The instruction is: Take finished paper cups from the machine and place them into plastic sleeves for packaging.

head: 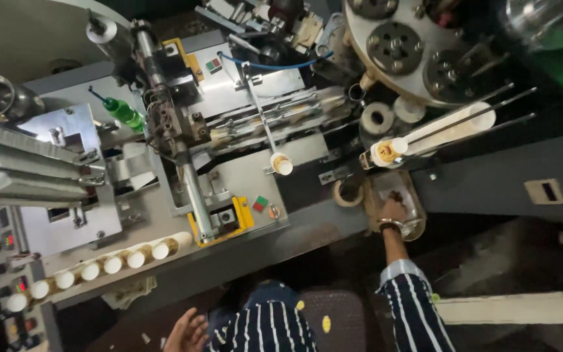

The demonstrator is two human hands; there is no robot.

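The right hand (393,210) reached forward into a clear, rounded plastic container (414,195) set at the edge of the grey machine bed (307,231). Its fingers were curled down inside the tub, apparently around something small and dark, though the blur left it unclear whether they truly held it. A dark band circled the wrist, and a navy sleeve with white stripes (412,306) ran back from it.

Just above the fingers, a stack of pale paper cups (438,133) lay on its side between thin metal rods, its open mouth nearest the hand. Just left of the fingers sat a roll of brown tape (347,193).

The left hand (187,332) hung low, well apart from the machine, its fingers loosely spread and holding nothing. Above and to the left of those fingers, a row of white-ended paper cups (99,267) lay along a slanted tray.
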